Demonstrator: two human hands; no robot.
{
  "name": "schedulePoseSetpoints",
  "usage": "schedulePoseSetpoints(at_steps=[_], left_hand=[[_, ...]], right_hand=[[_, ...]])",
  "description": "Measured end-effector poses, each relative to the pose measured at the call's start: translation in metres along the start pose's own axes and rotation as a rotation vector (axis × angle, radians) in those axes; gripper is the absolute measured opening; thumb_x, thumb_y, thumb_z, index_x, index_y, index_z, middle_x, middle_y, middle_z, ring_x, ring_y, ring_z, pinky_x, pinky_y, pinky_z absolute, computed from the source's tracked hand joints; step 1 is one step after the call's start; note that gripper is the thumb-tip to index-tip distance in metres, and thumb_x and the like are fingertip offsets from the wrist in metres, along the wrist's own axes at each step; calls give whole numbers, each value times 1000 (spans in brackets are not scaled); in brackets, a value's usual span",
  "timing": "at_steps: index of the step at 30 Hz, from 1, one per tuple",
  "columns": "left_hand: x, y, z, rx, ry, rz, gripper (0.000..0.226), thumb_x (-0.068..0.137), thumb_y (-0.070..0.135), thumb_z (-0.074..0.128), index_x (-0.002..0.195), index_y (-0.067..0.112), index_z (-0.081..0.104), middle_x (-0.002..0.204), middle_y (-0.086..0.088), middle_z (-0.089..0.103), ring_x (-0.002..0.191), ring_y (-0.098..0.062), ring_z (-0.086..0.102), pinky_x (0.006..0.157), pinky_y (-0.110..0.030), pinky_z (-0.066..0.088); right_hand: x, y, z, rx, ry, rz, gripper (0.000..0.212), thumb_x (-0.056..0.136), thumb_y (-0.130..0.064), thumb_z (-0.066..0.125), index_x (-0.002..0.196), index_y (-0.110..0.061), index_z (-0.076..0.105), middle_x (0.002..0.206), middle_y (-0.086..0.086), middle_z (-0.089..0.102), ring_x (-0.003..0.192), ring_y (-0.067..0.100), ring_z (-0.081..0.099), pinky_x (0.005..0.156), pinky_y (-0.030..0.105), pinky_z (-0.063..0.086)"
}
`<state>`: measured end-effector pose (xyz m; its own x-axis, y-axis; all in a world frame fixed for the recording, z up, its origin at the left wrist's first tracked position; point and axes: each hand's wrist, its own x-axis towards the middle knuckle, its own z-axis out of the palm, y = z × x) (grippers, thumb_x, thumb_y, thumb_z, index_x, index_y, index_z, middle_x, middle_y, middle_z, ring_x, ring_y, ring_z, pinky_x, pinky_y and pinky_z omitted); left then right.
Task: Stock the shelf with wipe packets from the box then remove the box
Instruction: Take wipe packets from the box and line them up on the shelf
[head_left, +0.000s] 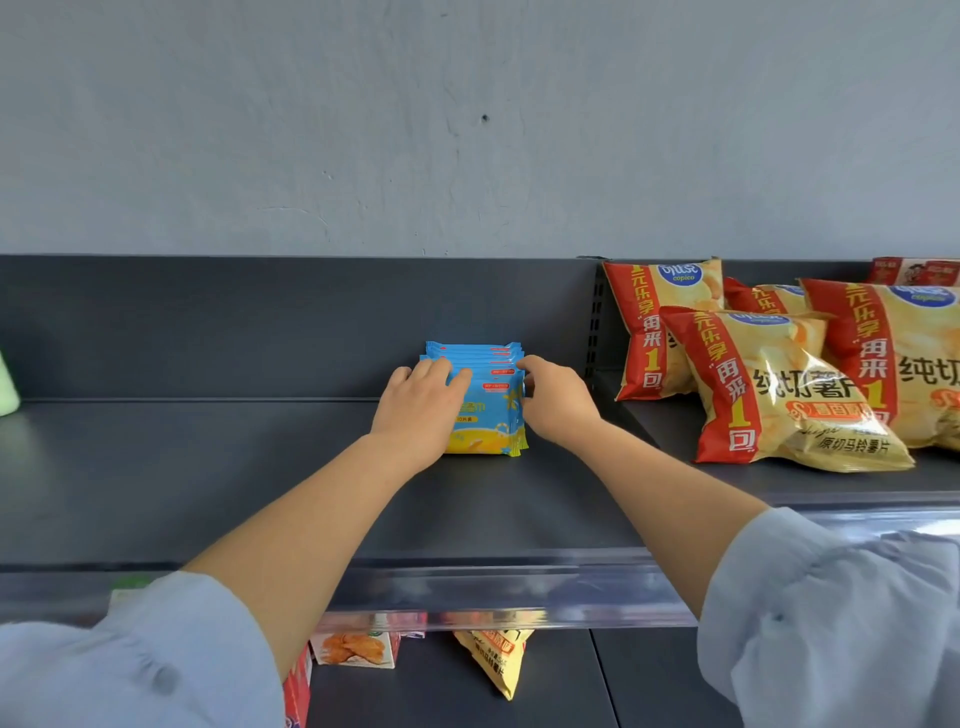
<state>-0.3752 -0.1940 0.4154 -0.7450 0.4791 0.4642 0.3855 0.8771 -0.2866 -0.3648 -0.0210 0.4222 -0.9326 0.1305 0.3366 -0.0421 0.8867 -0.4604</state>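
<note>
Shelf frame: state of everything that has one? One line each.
wipe packets: upright in a row on the shelf
left hand: fingers laid over the packets' tops
right hand: fingers curled round the row's right edge
chip bags: sealed, puffed, leaning back
box: not in view

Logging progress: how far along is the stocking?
Done: a row of blue wipe packets stands on the shelf, left of the chip bags. In hand: left hand rests on the front packet, right hand grips the row's right edge, apparently squaring it. Left: the box is out of view, so remaining packets and box removal can't be judged.
</note>
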Motion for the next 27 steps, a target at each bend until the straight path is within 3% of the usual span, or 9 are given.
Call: schedulePoseSetpoints(at_steps=[5, 12, 19, 27], left_hand=[[-5, 2, -2, 14, -21, -23, 74, 86, 19, 66, 146, 14, 24, 142, -9, 35, 132, -25, 32, 108, -38, 28], [-23, 5, -13, -13, -18, -71, 60, 84, 18, 66, 136, 15, 37, 135, -6, 43, 125, -23, 39, 103, -35, 34], [-58, 12, -40, -53, -42, -82, 47, 85, 24, 66, 126, 16, 42, 133, -4, 46, 122, -22, 42, 96, -35, 40], [-123, 32, -79, -98, -21, -53, 47, 86, 28, 66, 126, 16, 45, 129, -4, 49, 119, -22, 46, 92, -35, 42]], right_hand=[[-7, 1, -1, -123, -33, -36, 56, 89, -6, 59, 139, -16, 36, 125, 6, 57, 105, 20, 59, 72, 31, 54], [-23, 4, -6, -205, -35, -82, 54, 85, -11, 62, 134, -15, 40, 115, 6, 58, 100, 22, 57, 73, 34, 53], [-63, 2, -23, -308, -43, -111, 52, 89, -19, 59, 137, -14, 40, 126, 9, 52, 117, 28, 48, 89, 40, 48], [-144, -4, -52, -326, -33, -79, 54, 92, -25, 60, 141, -15, 39, 134, 10, 47, 126, 29, 41, 92, 40, 44]])
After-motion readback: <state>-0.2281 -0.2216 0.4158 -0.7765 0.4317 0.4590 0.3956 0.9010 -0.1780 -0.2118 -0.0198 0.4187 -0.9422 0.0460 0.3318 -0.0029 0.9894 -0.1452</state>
